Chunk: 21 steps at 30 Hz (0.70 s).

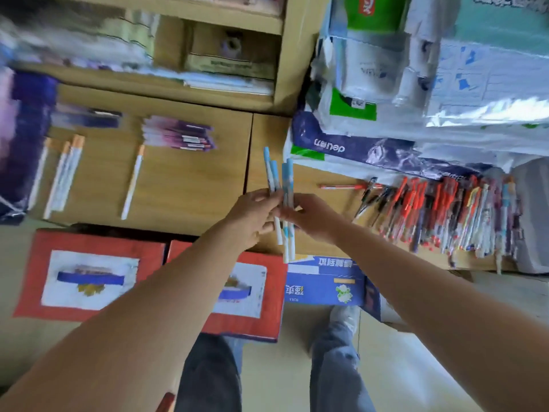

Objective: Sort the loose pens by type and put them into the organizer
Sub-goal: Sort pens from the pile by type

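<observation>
A handful of white blue-capped pens (288, 176) stands nearly upright, caps toward twelve o'clock, bunched together and gripped by the left hand (252, 215) and right hand (315, 218). At nine o'clock from them lie four white orange-capped pens (64, 176), three close together and one apart. At ten o'clock sits a stack of purple pens (181, 136). At three o'clock spreads a crowded, mostly red heap of pens (445, 215), with a single red pen (344, 186) lying crosswise beside it.

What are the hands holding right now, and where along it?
The left hand and right hand each grip some blue-capped pens mid-barrel.
</observation>
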Available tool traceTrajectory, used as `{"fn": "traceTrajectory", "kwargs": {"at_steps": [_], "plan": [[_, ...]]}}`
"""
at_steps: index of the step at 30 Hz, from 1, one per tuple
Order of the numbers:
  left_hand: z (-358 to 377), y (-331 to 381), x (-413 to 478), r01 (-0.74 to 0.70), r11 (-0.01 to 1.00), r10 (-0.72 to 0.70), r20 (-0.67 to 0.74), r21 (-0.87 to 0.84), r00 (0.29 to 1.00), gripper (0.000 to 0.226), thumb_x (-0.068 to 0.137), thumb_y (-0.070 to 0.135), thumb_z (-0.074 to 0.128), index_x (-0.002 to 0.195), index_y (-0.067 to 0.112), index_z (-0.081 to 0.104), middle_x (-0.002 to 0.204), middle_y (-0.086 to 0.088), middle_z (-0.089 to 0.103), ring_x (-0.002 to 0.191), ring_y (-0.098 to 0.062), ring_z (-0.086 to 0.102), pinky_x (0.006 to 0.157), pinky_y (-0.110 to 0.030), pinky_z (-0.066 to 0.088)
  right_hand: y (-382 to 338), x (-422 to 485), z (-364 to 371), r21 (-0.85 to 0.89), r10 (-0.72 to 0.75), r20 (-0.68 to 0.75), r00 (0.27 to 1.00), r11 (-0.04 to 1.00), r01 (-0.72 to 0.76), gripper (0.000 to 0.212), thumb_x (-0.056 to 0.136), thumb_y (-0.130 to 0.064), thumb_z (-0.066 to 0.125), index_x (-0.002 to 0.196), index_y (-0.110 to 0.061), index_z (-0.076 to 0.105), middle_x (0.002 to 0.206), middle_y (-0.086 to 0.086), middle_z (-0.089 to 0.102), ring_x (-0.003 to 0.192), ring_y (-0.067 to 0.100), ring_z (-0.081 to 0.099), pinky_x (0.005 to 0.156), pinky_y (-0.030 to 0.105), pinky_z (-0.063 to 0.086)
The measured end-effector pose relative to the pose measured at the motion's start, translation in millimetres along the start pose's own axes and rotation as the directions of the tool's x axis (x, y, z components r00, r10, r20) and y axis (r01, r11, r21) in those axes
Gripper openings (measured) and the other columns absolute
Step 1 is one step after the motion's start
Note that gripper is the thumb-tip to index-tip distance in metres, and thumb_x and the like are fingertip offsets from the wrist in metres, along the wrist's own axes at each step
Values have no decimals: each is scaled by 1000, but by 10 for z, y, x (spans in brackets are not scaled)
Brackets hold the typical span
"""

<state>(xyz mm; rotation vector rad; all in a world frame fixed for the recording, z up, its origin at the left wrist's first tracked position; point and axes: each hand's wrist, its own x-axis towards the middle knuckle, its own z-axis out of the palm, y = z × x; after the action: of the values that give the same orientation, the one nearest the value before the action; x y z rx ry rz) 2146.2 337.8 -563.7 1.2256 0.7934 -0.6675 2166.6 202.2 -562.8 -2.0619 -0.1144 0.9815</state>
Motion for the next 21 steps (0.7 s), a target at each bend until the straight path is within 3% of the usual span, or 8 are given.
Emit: {"fn": "traceTrajectory", "kwargs": {"at_steps": [2,5,7,9,11,14,18,21], "plan": [[-409,61,-28,2,1000,-2,27,-6,1000,15,94,26,59,87,16,66,88,-11,61,78,-21,53,63,-28,40,-227,173,312,47,6,11,1000,999,-6,24,93,-28,59,104,-7,67,82,1,62,76,9,56,78,32,48],[-944,146,-51,4,1000,-4,66,-8,998,15,97,25,54,97,15,65,85,-3,67,70,-10,65,59,-22,53,-562,416,722,51,24,40,999,998,-26,27,95,-23,57,115,-5,64,103,12,66,94,16,57,92,43,48],[-1240,185,-63,-21,999,18,84,36,996,16,98,26,51,98,16,63,84,0,66,74,-11,65,70,-26,53,-736,554,944,47,50,47,998,997,-53,28,96,-24,54,116,-6,63,104,13,65,96,19,58,94,43,48],[-1541,192,-26,-98,964,87,53,246,995,22,97,31,53,103,13,63,92,-1,65,89,-17,62,85,-34,50,-856,675,1103,41,94,13,996,995,-94,29,96,-27,55,111,-5,64,100,17,65,90,21,58,90,45,49],[-1861,171,35,-156,821,208,-33,549,978,29,96,31,54,112,10,64,107,-5,67,100,-19,60,90,-33,46,-918,789,1191,19,150,-32,988,989,-149,30,95,-27,56,107,-1,66,90,18,62,80,22,55,80,42,49],[-2325,75,113,-75,501,387,-145,862,910,25,96,26,51,114,14,64,117,-12,61,109,-28,57,88,-33,42,-943,948,1268,-65,209,-59,976,975,-213,29,95,-28,56,102,-2,66,80,9,58,73,21,53,68,31,42],[-2656,-102,222,-12,263,472,-118,965,874,33,93,21,54,125,22,57,118,-15,42,110,-31,47,86,-39,48,-950,1183,1428,-154,217,-53,975,963,-223,30,95,-32,55,102,-4,64,72,0,53,65,16,51,57,27,38],[-2749,-170,322,25,222,465,-129,975,876,41,90,20,56,131,25,51,125,-14,37,111,-30,45,82,-39,49,-981,1349,1568,-215,191,-24,981,958,-191,32,95,-32,54,104,-3,64,71,-2,50,69,16,50,57,28,34]]}}
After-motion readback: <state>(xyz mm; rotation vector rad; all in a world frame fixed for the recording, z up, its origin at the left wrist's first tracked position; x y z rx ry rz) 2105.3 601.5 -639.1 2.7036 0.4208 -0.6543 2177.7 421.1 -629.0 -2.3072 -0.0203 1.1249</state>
